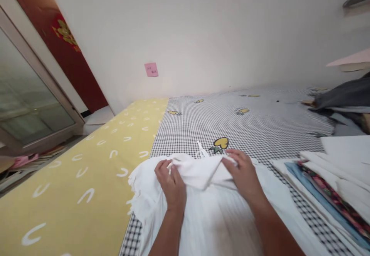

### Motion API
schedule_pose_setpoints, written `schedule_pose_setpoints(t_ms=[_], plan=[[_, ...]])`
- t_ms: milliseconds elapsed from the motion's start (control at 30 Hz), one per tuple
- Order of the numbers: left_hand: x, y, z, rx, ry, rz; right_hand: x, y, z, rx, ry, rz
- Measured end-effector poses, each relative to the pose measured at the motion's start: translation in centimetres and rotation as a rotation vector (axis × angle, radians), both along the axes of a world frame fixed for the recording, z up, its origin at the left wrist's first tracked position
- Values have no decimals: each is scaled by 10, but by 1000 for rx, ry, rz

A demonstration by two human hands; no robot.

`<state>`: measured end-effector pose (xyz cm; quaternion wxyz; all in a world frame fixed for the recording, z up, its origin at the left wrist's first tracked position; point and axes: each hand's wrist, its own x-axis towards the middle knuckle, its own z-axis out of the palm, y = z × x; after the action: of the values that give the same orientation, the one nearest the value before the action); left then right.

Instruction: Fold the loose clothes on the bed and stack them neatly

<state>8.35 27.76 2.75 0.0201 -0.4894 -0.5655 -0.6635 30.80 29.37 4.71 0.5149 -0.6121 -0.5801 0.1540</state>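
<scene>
A white garment (214, 209) with ruffled edging on its left side lies spread over the checked bedding. My left hand (171, 182) pinches the fabric near the garment's far edge. On the other side, my right hand (242, 171) grips that same edge, fingers closed on the cloth. Between the two hands a white flap (199, 171) is folded over towards me, its lower corner pointing down. Thin white ties (200, 148) stick out beyond the far edge. The fingertips are partly hidden in the fabric.
A stack of folded clothes (338, 186) lies to the right, with dark garments (343, 94) behind it. Yellow patterned bedding (95, 167) covers the left side. A white wall (216, 36) with a pink note (151, 69) stands behind the bed.
</scene>
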Motion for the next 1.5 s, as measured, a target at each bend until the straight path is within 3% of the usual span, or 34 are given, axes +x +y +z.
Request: schedule_pose_setpoints(t_ms=[100,167,333,433,500,567,667,767,833,900,967,1033,1067,1167,1233,1333,1500], plan=[[3,-1,2,57,69,60,6,10,-3,117,266,-412],[5,-2,1,52,167,69,6,8,2,185,266,-513],[10,-1,-1,-151,562,-73,-4,-10,13,358,-33,-396],[13,1,0,-384,666,-230,-6,-9,0,130,-305,-172],[14,3,0,-493,675,-249,-6,-1,-17,-100,-421,-130],[14,6,-1,-530,673,-216,-4,8,-33,-229,-449,-198],[14,8,-4,-519,710,-179,0,18,-41,-220,-398,-335],[13,9,-6,-512,775,-162,1,15,-26,-106,-230,-477],[14,8,-5,-521,820,-155,-3,6,-11,63,-148,-540],[15,6,-4,-526,854,-150,-10,-3,2,262,-151,-427],[16,5,-1,-526,863,-160,-20,-9,7,330,-229,-112],[17,4,0,-526,833,-179,-26,-9,5,196,-322,158],[17,4,1,-530,790,-177,-28,-7,3,84,-354,198],[15,8,0,-546,540,-122,-23,2,-7,-190,-380,-18],[12,11,-2,-542,402,-95,-18,8,-13,-248,-404,-180],[10,14,-6,-534,410,-81,-16,12,-21,-213,-430,-274],[12,9,-3,-391,602,135,-16,10,-16,16,-256,-404]])
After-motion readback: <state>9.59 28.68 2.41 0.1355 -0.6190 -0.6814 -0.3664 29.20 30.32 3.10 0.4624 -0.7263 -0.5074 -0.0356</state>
